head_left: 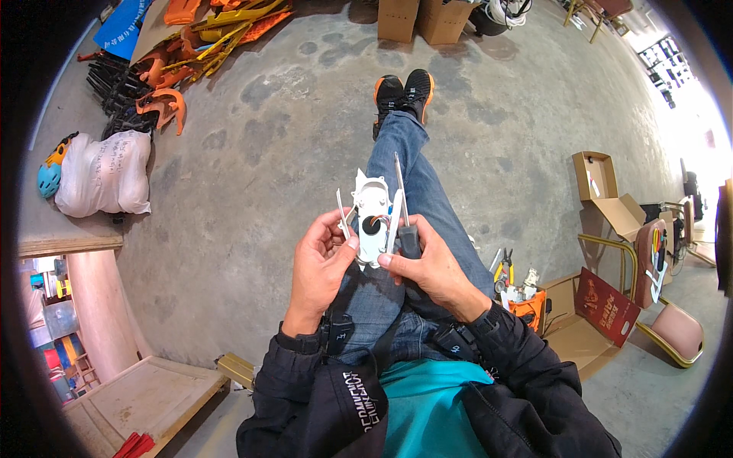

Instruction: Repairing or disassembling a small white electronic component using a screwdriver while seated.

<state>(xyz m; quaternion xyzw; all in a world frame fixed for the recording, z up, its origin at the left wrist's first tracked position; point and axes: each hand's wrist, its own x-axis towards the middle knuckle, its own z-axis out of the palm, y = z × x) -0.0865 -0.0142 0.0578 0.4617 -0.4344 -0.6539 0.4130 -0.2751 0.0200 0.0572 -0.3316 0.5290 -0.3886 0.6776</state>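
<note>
Above my lap, both hands hold a white plastic housing [372, 200] that has a round dark opening with thin wires at it. My left hand [317, 267] is closed on its left side, thumb on the lower front. A narrow white strip [343, 214] stands up at those fingers. My right hand [435, 267] is closed round a screwdriver [410, 241], its dark grey handle in the palm and its shaft pointing away from me. The right thumb also presses the housing's lower right edge, beside another slim white piece [395, 221]. Whether these slim pieces are attached, I cannot tell.
My crossed legs [412, 183] stretch out beneath the work. At right are an orange box [529, 309] with pliers [504, 267], an open carton [565, 324] and a chair [676, 332]. A wrapped white bundle [104, 174] and orange parts [164, 103] lie at left.
</note>
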